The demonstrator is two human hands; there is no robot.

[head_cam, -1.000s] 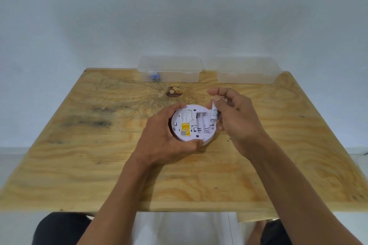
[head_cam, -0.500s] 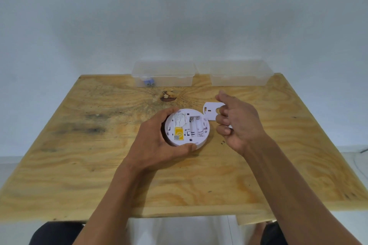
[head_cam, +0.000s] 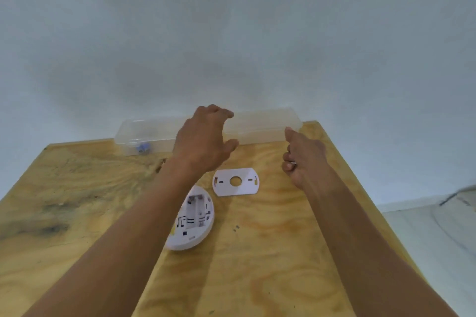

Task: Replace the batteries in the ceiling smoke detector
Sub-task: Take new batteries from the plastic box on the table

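Head view: the plywood bench (head_cam: 270, 252) runs back to a pale wall. The white detector (head_cam: 192, 219) lies back-up near the bench's middle, partly under the left forearm, its battery bay uncovered and showing bare slots. Just behind it and to its right the flat white cover (head_cam: 235, 182), with a round hole in its centre, lies on the wood, apart from the detector.

Two clear boxes stand along the far edge. The left box (head_cam: 144, 136) holds a small blue thing (head_cam: 143, 148) at its near wall; what it is I cannot tell. The right box (head_cam: 262, 126) sits beside it.

The left hand (head_cam: 203, 139) is raised above the bench in front of the boxes, fingers spread and bent downward, holding nothing. The right hand (head_cam: 305, 159) hangs near the right box with its fingers curled in; something small and pale glints at them, but whether they grip it I cannot tell.
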